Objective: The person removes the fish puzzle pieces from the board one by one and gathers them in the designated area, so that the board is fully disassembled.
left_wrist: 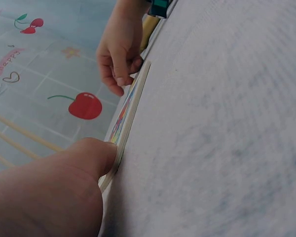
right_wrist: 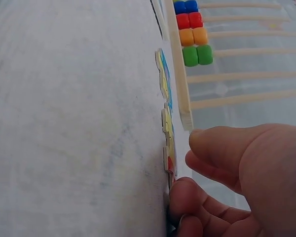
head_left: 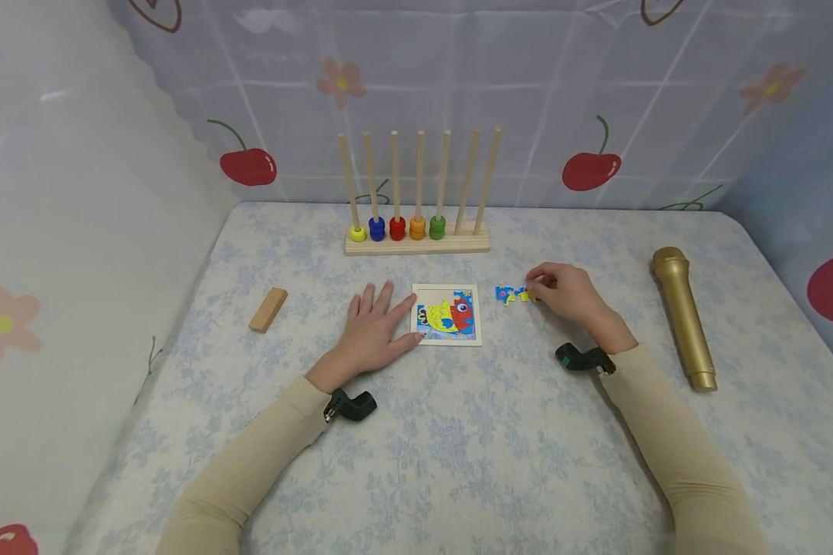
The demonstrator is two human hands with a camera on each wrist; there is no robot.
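A square puzzle tray with a pale wooden rim lies mid-table, holding several joined pieces of a red-headed yellow fish picture. My left hand lies spread beside it, thumb and forefinger at its left rim. The left thumb presses that rim in the left wrist view. Loose puzzle pieces, blue and yellow, lie right of the tray. Over their right end, my right hand has bent fingers, fingertips right at a piece with red on it; I cannot tell whether they pinch it.
Behind the tray stands a wooden bead rack with upright pegs and coloured beads. A wooden block lies to the left. At the right is a gold microphone. A patterned sheet hangs at the table's back edge.
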